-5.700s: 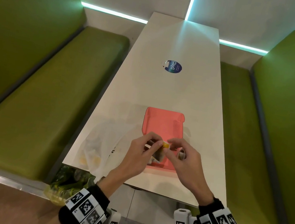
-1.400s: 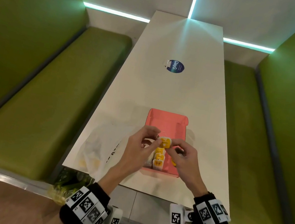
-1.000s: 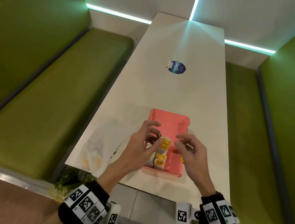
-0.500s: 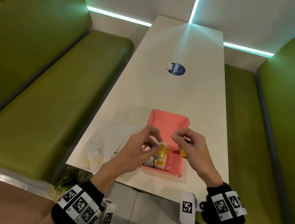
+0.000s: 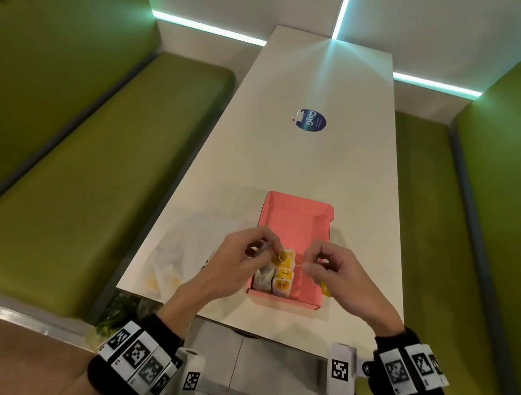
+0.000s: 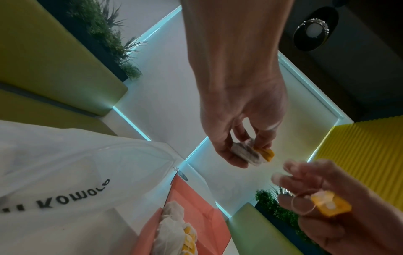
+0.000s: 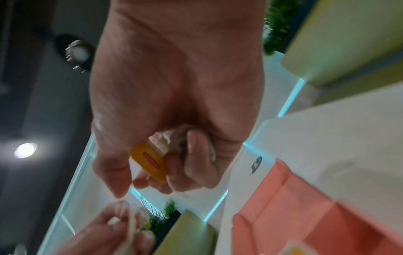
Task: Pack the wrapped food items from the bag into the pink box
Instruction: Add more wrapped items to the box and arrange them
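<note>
The open pink box (image 5: 296,224) lies on the white table (image 5: 310,164) near its front edge. Several white wrapped items with yellow tags (image 5: 283,276) stand in a row along the box's left side. Over that row, my left hand (image 5: 268,256) pinches one wrapped item (image 6: 253,152) between thumb and fingers. My right hand (image 5: 311,265) is just to its right, fingers curled round another yellow-tagged item (image 7: 150,160). A thin string runs between the two hands. The white plastic bag (image 5: 179,252) lies left of the box, with yellow showing through it.
A round blue sticker (image 5: 311,121) sits mid-table beyond the box. Green benches (image 5: 83,166) flank the table on both sides. The bag (image 6: 65,172) bears black lettering and lies against the box's left wall (image 6: 191,207).
The right hand, open a second ago, has curled round a yellow-tagged item and drawn slightly right. The left hand stays over the row, still pinching its item.
</note>
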`<state>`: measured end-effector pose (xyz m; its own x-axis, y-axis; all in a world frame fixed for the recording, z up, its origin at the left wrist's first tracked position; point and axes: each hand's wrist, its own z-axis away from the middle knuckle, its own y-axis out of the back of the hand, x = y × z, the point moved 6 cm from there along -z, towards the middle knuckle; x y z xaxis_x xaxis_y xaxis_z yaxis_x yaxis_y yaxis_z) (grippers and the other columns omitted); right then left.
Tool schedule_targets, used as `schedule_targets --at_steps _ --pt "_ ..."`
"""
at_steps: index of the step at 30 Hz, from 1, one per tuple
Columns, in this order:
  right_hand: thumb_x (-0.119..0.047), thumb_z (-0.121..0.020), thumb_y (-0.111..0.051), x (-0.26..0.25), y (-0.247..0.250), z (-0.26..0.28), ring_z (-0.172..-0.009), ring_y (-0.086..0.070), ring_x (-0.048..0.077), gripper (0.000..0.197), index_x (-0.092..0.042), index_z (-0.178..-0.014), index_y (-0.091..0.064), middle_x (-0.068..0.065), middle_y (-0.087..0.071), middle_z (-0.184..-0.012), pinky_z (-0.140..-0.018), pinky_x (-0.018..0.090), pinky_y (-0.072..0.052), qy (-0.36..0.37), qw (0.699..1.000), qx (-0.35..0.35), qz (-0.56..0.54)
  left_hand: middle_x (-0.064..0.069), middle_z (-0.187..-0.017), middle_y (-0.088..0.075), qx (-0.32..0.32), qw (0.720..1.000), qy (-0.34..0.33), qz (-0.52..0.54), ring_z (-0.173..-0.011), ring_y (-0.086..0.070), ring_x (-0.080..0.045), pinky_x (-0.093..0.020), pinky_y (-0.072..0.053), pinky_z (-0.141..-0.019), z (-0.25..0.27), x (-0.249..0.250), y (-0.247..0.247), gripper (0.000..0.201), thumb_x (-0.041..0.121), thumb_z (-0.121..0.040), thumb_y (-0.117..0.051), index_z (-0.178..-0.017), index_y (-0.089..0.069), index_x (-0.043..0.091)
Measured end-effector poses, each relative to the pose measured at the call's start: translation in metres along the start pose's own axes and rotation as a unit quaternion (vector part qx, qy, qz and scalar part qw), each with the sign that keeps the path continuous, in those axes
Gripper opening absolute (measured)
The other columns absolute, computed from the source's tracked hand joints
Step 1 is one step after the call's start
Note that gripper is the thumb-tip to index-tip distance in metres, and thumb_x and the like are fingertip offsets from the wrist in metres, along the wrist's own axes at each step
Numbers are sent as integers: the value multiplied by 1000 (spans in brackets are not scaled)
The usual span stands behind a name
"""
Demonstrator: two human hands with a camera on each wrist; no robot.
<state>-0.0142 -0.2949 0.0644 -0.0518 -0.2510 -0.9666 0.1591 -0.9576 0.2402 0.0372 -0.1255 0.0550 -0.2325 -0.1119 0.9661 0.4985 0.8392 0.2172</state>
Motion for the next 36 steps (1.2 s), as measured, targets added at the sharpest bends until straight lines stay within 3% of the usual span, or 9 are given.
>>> schedule_targets --at_steps 2,5,9,11,14,18,24,33,36 --pt "-10 -89 -70 6 -2 -1 -64 -43 18 15 -4 -81 -59 4 -53 -71 -63 41 -42 -3 998 -10 68 -2 -82 -68 12 999 16 34 -70 -61 -16 -28 -50 -63 -1 -3 2 22 -9 -95 -51 -87 -64 6" --pt "-15 -87 -75 10 -4 -1 -66 -48 11 13 -14 -81 -63 4 -60 -77 -63 26 -42 0 994 -7 113 -2 -81 -68 24 998 31 53 -71 -62 -16 -28 -49 -63 -1 -7 3 22 -10 -94 -51 -87 -66 5" --pt "-14 -87 -74 8 -9 0 -63 -46 3 11 -12 -83 -64 -3 -62 -78 -62 16 -40 17 992 14 122 -6 -95 -73 35 996 38 74 -79 -65 -33 -36 -56 -70 1 -6 2 20 -7 -89 -62 -97 -70 10" --pt "-12 -88 -73 8 -15 1 -64 -47 3 10 -12 -84 -64 -5 -61 -79 -63 17 -40 27 992 10 120 -11 -96 -73 44 994 42 95 -79 -65 -39 -44 -56 -74 2 -5 1 21 -9 -86 -65 -96 -70 9" --pt "-7 -91 -68 6 -23 3 -65 -49 1 9 -6 -85 -62 -12 -58 -75 -65 16 -40 40 996 -1 81 -14 -85 -70 74 990 54 110 -73 -66 -32 -47 -56 -74 1 -7 0 14 -10 -85 -67 -87 -68 4" --pt "-4 -92 -66 7 -32 3 -67 -52 -1 8 -5 -85 -63 -13 -59 -77 -67 14 -39 42 998 15 38 -15 -84 -69 121 984 73 112 -79 -68 -21 -34 -57 -81 2 -10 0 5 -8 -85 -68 -88 -68 -4" --pt "-4 -92 -66 13 -33 5 -71 -59 -4 11 -14 -92 -70 -21 -66 -79 -68 10 -40 27 997 67 -12 -20 -89 -70 183 960 119 178 -81 -71 -20 -31 -58 -77 6 -18 -5 5 -4 -86 -70 -90 -69 -5" --pt "-2 -90 -68 19 -34 7 -74 -58 -1 22 -21 -99 -74 -15 -70 -93 -70 16 -41 31 993 116 -7 -12 -87 -73 222 955 110 164 -87 -71 -30 -47 -58 -86 4 -25 -10 4 3 -87 -71 -85 -73 6" --pt "-7 -93 -66 22 -43 10 -77 -54 -1 28 -22 -116 -71 -17 -65 -96 -71 15 -39 23 998 63 7 -8 -91 -74 218 959 92 158 -93 -71 -27 -43 -57 -87 4 -24 -8 5 2 -88 -71 -88 -73 7"
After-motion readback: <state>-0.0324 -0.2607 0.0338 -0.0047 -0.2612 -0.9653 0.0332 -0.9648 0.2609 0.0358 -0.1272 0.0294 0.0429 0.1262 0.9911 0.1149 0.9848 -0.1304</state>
